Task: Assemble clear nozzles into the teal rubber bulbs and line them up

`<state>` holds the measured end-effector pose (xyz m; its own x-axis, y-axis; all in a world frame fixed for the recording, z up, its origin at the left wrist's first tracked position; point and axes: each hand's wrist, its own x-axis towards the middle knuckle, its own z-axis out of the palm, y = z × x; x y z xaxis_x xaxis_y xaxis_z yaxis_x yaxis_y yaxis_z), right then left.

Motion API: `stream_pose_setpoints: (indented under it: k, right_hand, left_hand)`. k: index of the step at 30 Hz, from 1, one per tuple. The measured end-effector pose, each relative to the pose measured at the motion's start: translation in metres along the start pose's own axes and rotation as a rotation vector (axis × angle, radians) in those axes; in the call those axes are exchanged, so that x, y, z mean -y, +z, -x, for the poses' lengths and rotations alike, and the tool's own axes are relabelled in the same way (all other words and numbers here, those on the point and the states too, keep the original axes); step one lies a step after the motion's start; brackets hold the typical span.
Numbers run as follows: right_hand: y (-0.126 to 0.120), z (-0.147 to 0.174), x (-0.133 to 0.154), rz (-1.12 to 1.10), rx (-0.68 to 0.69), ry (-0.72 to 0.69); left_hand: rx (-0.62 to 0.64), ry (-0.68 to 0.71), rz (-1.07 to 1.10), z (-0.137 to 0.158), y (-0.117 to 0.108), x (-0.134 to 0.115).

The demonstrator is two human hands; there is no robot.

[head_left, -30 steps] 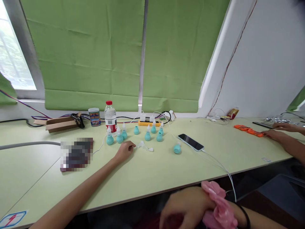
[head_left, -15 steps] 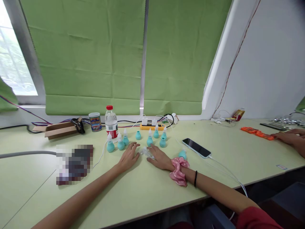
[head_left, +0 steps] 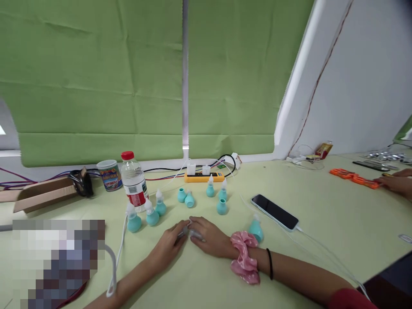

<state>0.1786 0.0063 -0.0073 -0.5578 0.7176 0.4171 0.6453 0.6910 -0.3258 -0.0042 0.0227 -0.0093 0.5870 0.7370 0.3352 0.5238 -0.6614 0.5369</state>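
Note:
In front of me my left hand [head_left: 168, 246] is closed, fingers curled against a small clear plastic tip [head_left: 182, 232]. My right hand [head_left: 210, 238], a pink scrunchie at its wrist, meets it fingertip to fingertip and is closed over another clear plastic tip [head_left: 197, 234]. Beyond the hands stand several teal squeeze bulbs, some with clear tips, such as the one at the left [head_left: 134, 223]. Two bulbs, one in the middle [head_left: 182, 195] and one to the right [head_left: 222, 207], have open necks. A teal bulb [head_left: 189, 200] leans beside the middle one. Another tipped bulb [head_left: 255, 229] is behind my right wrist.
A red-capped bottle [head_left: 134, 186], a can [head_left: 110, 176] and a cardboard tray [head_left: 48, 195] stand at the back left. A yellow power strip [head_left: 204, 177] lies by the wall. A phone [head_left: 275, 211] with a cable lies right; another person's hand [head_left: 397, 182] touches orange parts [head_left: 354, 178].
My hands have come together and closed on the clear tips. One teal bulb has shifted left and now leans near an open-necked one. The view has moved closer.

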Motion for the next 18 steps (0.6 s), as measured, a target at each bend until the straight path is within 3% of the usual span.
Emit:
stream_pose_setpoints:
  k: [10, 18]
  right_hand:
    - [-0.007, -0.007, 0.001, -0.283, -0.007, 0.043]
    - [-0.014, -0.015, 0.004, -0.196, 0.128, 0.094]
  left_hand:
    - [-0.074, 0.047, -0.021, 0.001, -0.002, 0.001]
    - [-0.058, -0.072, 0.096, -0.002, -0.008, 0.001]
